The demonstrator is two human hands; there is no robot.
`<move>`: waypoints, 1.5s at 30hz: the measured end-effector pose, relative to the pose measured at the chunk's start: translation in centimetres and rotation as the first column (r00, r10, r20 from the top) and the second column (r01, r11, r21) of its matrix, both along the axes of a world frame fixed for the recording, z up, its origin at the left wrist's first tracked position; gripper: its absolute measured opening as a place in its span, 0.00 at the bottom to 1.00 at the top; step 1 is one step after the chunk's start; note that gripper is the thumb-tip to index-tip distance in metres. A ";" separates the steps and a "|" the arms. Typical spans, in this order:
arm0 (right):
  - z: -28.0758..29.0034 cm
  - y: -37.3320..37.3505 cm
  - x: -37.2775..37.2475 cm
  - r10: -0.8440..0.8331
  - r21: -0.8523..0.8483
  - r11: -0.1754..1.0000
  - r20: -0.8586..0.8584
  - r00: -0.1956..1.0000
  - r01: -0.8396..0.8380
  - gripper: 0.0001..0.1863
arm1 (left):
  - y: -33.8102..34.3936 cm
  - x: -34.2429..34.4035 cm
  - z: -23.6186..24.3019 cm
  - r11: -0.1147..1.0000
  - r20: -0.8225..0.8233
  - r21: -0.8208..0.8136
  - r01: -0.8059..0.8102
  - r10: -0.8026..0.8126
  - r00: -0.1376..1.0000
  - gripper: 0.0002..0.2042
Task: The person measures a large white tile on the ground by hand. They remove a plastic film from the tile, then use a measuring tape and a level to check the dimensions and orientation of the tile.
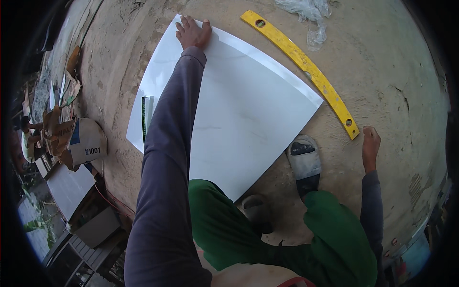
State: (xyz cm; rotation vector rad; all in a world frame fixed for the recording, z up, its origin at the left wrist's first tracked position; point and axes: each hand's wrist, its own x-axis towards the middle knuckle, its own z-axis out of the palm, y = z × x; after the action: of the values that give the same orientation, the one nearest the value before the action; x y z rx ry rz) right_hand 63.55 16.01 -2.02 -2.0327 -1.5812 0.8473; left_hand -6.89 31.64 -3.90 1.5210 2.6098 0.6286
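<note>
A large glossy white panel with faint grey streaks, like a floor tile [244, 110], lies flat on the ground before me. My left hand [195, 33] rests on its far edge, fingers spread, and the sleeved forearm crosses over the panel. A narrow green and white strip [145, 117] shows on the panel, partly behind that forearm. To the right of the panel lies a yellow spirit level [306, 67], apart from it. Just beyond the level's near end, my right hand [371, 147] is closed with curled fingers; whatever may be inside is hidden.
My sandalled foot [305, 158] is beside the panel's right corner. Crumpled clear plastic [311, 14] lies at the far right. On the left stand a torn paper sack [88, 143], a flat grey board [71, 189] and scrap pieces, with another person [31, 138] beyond.
</note>
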 end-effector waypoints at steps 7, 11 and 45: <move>4.5 -0.9 -3.5 0.435 -0.167 0.897 0.489 0.756 -0.409 0.38 | -7.3 13.7 5.0 0.855 0.369 0.047 0.517 -0.495 0.786 0.41; 3.3 -0.1 -3.1 0.517 -0.212 0.854 0.445 0.731 -0.475 0.32 | -13.9 6.6 2.2 0.930 0.075 -0.190 0.313 -0.304 0.950 0.41; 2.5 -2.3 -16.3 0.613 0.093 0.767 0.191 0.767 -0.635 0.35 | -10.9 4.4 0.5 0.999 0.016 0.050 0.020 -0.021 1.000 0.52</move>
State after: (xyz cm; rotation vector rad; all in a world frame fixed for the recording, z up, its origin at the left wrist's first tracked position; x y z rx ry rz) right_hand 47.25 13.72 0.44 -1.4770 -2.3989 0.7599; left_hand -2.44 20.75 -3.43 1.5477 2.5818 0.7066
